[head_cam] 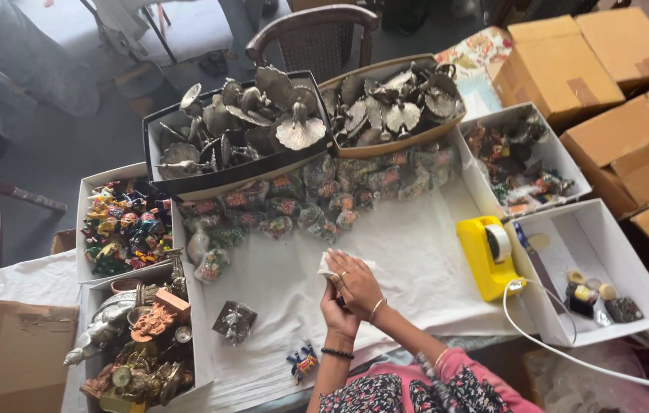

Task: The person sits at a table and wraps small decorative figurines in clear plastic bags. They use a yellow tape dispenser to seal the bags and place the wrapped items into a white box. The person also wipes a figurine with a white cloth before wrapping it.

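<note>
Both my hands meet over the white cloth of the table (416, 252), just left of the yellow tape dispenser (489, 256). My right hand (356, 284) lies over a small white wrapped piece (327, 265), fingers curled onto it; my left hand (337, 313) sits beneath, grip closed around its lower part. What is inside the white piece is hidden by my fingers.

Open room: bare cloth stretches between my hands and the dispenser, and more to the far side, up to the row of clear-wrapped colourful packets (317, 200). The near table edge is close under my wrists.

Left of the dispenser, near the edge: one wrapped dark figure (234, 321) and one small blue-and-yellow figure (303, 361).

Behind the dispenser: two trays of grey metal pieces, a black one (157, 145) and a tan one (408, 141); too crowded to count. Right of it: two white boxes (630, 294), a white cord (569, 356) trailing off, cut by the frame. Four cardboard boxes (630, 145) beyond.
</note>
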